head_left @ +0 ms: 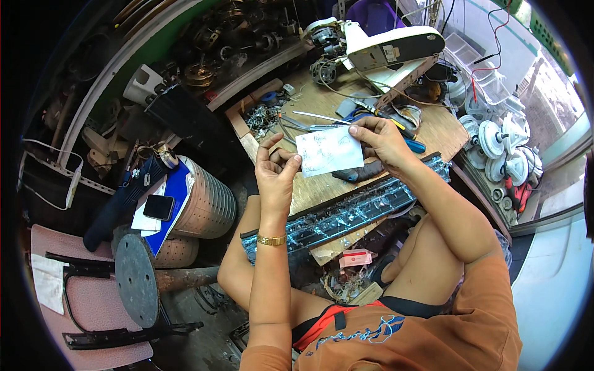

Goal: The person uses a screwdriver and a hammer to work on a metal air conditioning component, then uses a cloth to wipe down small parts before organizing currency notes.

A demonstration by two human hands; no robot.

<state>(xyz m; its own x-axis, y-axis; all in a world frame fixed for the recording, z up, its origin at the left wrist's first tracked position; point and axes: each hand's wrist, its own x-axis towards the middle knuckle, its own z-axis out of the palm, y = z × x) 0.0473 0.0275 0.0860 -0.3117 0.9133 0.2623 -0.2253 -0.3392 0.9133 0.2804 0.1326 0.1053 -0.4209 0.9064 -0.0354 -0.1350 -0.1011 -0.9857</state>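
The long dark panel [340, 219] lies crosswise over the legs, which apparently support it and leave both hands free. Above it, the left hand [275, 170] grips the left edge of the paper sheet [330, 150] at the thumb, remaining fingers loosely curled and spread. The right hand [382, 143] pinches the upper right corner, thumb on top. Edge holding presumably keeps the marked face unobstructed. Beyond, on the workbench [455, 127], the blue-handled screwdriver [413, 145] sits within reach; the white appliance housing [402, 44] stands farther back, probably to spare working space.
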